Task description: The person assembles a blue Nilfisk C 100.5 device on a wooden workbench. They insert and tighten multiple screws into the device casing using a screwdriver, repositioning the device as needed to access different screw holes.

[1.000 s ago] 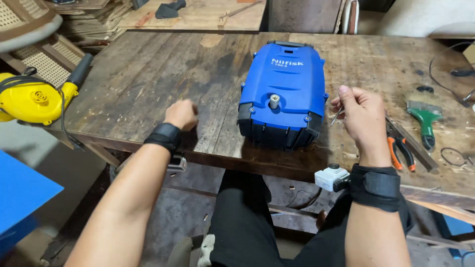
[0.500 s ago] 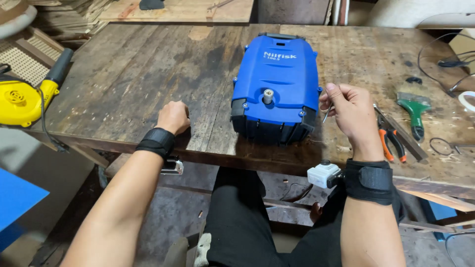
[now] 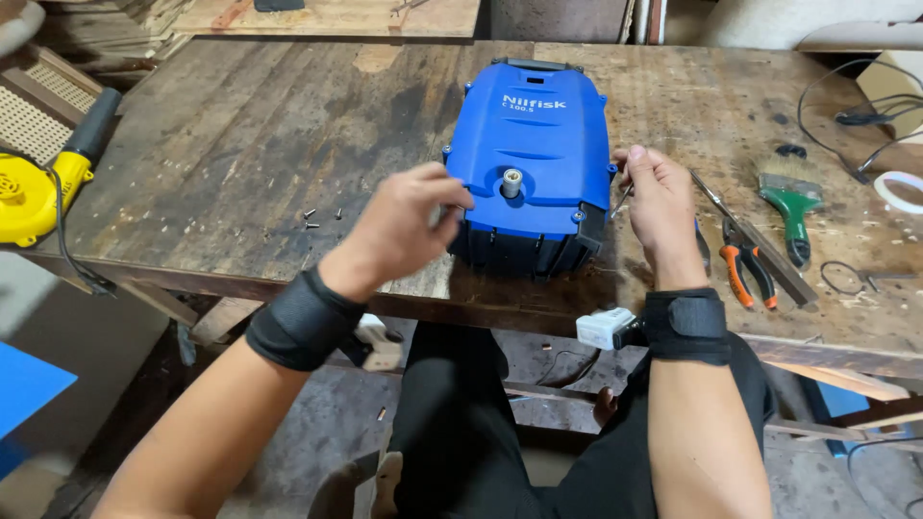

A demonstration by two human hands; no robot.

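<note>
Even, soft daylight lit the worn desk (image 3: 240,144), casting only faint shadows; the left hand (image 3: 409,226) appeared slightly motion-blurred, and frame edges perhaps bowed a little.

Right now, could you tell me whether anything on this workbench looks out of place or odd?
A few small loose screws lie scattered on the bare wooden table, left of the blue machine housing, apart from the tools on the right. Otherwise nothing stands out.
</note>
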